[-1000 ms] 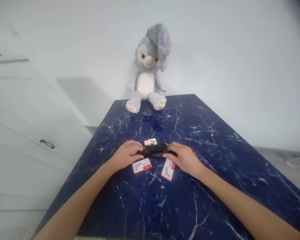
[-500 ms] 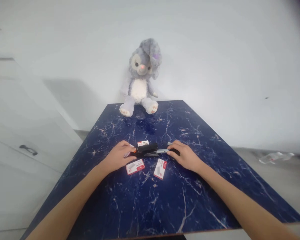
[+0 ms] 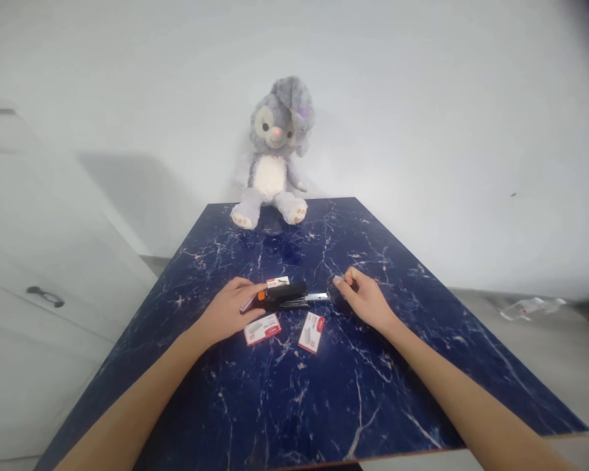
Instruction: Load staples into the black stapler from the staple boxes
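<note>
The black-and-orange stapler point(image 3: 290, 292) lies crosswise on the blue tabletop point(image 3: 294, 405), its silver rail point(image 3: 318, 296) jutting right.

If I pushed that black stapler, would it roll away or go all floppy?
It probably wouldn't roll: the stapler lies long and narrow on the table, not round like a ball. Its black part looks like hard plastic, so it's likely stiff, not floppy. The silver strip sticking out of one end might slide or wobble, though, if you pushed there.

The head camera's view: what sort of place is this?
Probably a room in a home, though I can't be sure: a plush toy sits on a blue marbled table, with seemingly a white cabinet at left, bearing a dark handle.
</note>
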`<action>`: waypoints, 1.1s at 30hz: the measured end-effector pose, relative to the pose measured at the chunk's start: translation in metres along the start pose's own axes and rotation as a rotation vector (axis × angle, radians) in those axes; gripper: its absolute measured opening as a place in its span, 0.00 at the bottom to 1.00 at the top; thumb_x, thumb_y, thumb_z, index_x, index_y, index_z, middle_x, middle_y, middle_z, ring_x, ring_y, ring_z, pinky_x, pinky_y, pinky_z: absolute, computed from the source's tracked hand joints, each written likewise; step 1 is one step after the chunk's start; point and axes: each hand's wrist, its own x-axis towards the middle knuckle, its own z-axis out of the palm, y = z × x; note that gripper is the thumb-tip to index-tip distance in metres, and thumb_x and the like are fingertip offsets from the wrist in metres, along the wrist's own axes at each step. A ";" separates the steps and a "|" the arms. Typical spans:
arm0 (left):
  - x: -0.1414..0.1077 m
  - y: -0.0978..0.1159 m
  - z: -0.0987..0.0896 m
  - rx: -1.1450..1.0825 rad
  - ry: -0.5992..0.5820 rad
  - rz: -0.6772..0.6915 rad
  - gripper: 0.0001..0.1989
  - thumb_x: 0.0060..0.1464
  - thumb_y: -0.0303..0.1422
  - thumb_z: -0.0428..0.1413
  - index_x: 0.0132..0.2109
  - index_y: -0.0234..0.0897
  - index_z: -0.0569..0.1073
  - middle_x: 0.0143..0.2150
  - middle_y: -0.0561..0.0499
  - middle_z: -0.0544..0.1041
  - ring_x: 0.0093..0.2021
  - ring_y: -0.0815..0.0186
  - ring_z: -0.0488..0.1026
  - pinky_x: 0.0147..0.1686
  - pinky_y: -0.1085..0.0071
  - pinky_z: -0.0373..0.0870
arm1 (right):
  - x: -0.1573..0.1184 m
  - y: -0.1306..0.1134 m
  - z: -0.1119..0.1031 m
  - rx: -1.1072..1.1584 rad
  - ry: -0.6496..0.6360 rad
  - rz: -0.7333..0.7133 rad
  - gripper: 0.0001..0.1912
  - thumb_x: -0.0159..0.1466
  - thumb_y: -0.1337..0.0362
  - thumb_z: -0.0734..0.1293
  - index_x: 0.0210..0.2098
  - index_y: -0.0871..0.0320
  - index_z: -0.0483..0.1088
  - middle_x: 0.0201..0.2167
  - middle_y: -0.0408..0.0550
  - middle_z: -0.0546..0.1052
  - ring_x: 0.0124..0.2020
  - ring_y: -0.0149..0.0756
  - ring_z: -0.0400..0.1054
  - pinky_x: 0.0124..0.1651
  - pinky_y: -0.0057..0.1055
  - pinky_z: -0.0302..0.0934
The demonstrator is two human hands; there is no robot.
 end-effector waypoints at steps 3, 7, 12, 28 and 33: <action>-0.001 0.000 0.002 -0.021 -0.020 -0.048 0.30 0.58 0.38 0.61 0.66 0.50 0.65 0.53 0.48 0.73 0.55 0.58 0.70 0.58 0.60 0.68 | 0.000 -0.002 0.001 0.063 -0.080 0.032 0.15 0.68 0.48 0.63 0.42 0.53 0.64 0.28 0.40 0.77 0.28 0.34 0.71 0.35 0.31 0.62; -0.001 0.002 0.004 -0.057 -0.066 -0.048 0.29 0.58 0.42 0.61 0.65 0.49 0.67 0.54 0.47 0.73 0.54 0.58 0.70 0.58 0.59 0.68 | -0.002 -0.004 0.002 -0.041 -0.109 -0.034 0.16 0.67 0.49 0.65 0.46 0.51 0.72 0.35 0.44 0.81 0.34 0.38 0.75 0.41 0.34 0.66; 0.000 0.012 0.003 -0.099 -0.094 -0.035 0.24 0.58 0.39 0.61 0.61 0.48 0.71 0.52 0.48 0.73 0.53 0.60 0.71 0.58 0.60 0.68 | -0.005 -0.011 0.003 -0.117 -0.209 -0.260 0.12 0.69 0.54 0.65 0.44 0.50 0.77 0.43 0.46 0.81 0.42 0.40 0.74 0.49 0.38 0.66; -0.003 0.014 0.009 0.013 -0.032 0.145 0.24 0.61 0.38 0.56 0.63 0.43 0.68 0.54 0.45 0.76 0.55 0.56 0.71 0.63 0.53 0.63 | -0.004 -0.010 0.003 -0.207 -0.383 -0.348 0.11 0.70 0.57 0.64 0.45 0.53 0.76 0.42 0.47 0.79 0.43 0.39 0.72 0.48 0.37 0.65; -0.002 0.015 0.007 0.002 -0.062 0.121 0.24 0.61 0.38 0.56 0.63 0.43 0.68 0.55 0.46 0.76 0.56 0.56 0.70 0.61 0.55 0.66 | -0.008 -0.018 0.000 -0.249 -0.268 -0.394 0.14 0.67 0.58 0.68 0.51 0.55 0.73 0.44 0.50 0.78 0.44 0.40 0.72 0.49 0.37 0.64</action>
